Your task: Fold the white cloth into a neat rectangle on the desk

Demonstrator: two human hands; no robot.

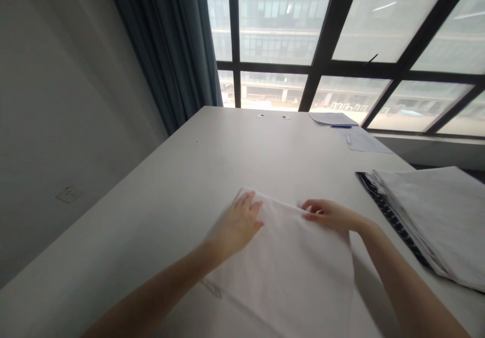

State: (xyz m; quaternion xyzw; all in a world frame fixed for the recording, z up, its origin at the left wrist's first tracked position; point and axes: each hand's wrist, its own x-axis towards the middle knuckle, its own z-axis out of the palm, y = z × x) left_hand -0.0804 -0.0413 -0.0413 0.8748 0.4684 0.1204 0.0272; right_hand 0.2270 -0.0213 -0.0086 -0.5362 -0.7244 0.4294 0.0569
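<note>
A white cloth [291, 262], folded into a flat panel, lies on the table in front of me. My left hand [238, 222] rests flat on its far left corner with the fingers spread. At the far edge, my right hand [326, 213] pinches the cloth between thumb and curled fingers. Below my left forearm, a thin loop [212, 288] shows at the cloth's left edge; I cannot make out what it is. The near end of the cloth runs out of view at the bottom.
On the right, a stack of white cloths [443, 216] lies over a black patterned piece [394, 216]. Papers [367, 141] and a blue pen [341, 126] lie at the far right of the white table [170, 186]. A dark blue curtain [170, 40] hangs beside the window.
</note>
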